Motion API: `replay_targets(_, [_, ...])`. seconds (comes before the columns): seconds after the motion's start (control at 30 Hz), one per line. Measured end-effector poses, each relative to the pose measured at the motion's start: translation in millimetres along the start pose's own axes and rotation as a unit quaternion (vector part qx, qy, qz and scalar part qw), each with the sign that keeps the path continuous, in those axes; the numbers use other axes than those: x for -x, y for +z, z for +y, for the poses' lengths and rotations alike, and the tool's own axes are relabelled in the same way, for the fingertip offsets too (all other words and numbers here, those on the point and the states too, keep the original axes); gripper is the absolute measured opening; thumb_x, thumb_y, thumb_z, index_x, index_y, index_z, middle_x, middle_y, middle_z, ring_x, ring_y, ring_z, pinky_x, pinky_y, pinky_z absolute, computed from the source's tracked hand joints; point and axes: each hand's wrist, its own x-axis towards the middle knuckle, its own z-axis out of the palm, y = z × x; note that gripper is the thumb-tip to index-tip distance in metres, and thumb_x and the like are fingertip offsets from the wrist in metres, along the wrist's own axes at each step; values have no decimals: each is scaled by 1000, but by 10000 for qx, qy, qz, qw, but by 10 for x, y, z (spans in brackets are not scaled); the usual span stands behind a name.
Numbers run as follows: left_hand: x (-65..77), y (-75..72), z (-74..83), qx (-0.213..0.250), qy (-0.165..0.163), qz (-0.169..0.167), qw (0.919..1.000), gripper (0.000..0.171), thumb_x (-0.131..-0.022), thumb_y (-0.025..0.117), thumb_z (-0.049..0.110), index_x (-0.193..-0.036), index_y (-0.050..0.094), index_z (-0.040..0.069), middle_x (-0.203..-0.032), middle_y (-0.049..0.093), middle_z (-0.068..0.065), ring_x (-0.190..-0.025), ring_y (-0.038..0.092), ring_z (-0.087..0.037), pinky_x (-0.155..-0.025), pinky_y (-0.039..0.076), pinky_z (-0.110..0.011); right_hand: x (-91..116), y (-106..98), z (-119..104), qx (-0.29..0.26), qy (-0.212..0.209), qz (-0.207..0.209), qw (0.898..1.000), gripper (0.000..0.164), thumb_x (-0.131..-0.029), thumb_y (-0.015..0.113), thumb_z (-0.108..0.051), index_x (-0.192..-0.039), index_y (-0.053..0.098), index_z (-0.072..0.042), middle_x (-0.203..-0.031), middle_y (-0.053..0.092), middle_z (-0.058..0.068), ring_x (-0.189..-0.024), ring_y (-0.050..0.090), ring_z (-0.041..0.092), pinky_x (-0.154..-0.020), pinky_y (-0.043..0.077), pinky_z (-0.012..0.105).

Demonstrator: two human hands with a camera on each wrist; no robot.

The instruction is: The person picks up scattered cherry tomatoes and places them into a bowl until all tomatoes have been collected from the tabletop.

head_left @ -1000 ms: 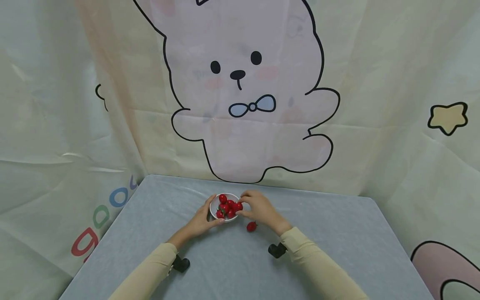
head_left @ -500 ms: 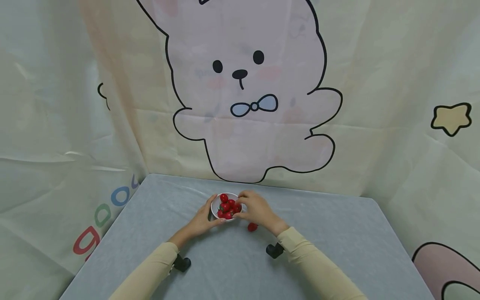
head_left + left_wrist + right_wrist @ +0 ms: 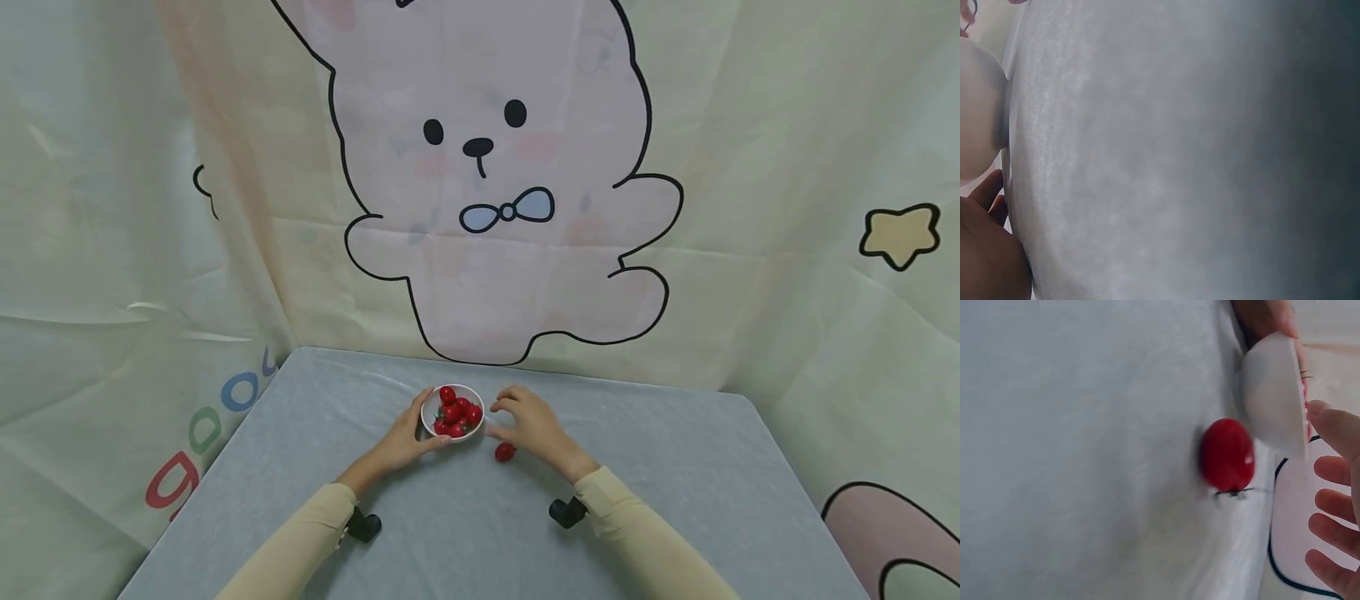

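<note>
A small white bowl [image 3: 1272, 394] stands on the table, filled with several red cherry tomatoes [image 3: 450, 413]. My left hand [image 3: 399, 440] holds the bowl from its left side, thumb at the near rim and fingers round the far side. In the left wrist view the bowl's pale outer wall [image 3: 980, 112] shows beside that hand. Just right of the bowl hovers my right hand [image 3: 534, 427], its fingers loosely bent with nothing between them. One loose cherry tomato [image 3: 1227, 455] with a green stem lies on the cloth, below the right hand in the head view.
A light grey-blue cloth [image 3: 450, 533] covers the table. Behind it hangs a cream curtain [image 3: 750, 317] printed with a cartoon bear [image 3: 525, 275]. Black wrist cameras sit under both sleeves, close over the table.
My right hand has let go of a cherry tomato in the bowl and drawn back to the right, off the rim. The left hand and the bowl have stayed in place.
</note>
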Motion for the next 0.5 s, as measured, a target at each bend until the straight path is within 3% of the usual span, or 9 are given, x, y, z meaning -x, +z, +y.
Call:
replay_targets(0.13, [5,-13,11,1,-78,-23,10000,103,-82,76,51,-159,15,23,-159,32,-19,-148,31,-40,-117,28,-62,118,23,58,-19,-4,-5,10000,35,-81,80,-39,-104,75,-12,-113,66,4,-107,59,22,-93,53,43])
replay_targets(0.3, [2,-11,5,-32,-132,-51,9999,103,-81,76,53,-159,14,25,-160,31,-17,-148,30,-40,-117,29,-62,252,111,121,338,27,94,9994,40,-79,81,-47,-99,75,-13,-109,66,2,-103,60,20,-91,53,40])
replay_targets(0.5, [-5,0,-2,-17,-133,-50,9999,104,-81,77,52,-159,13,26,-160,31,-16,-148,31,-38,-117,29,-61,355,228,143,684,348,242,9968,46,-72,81,-59,-89,73,-16,-102,66,0,-94,58,17,-83,53,36])
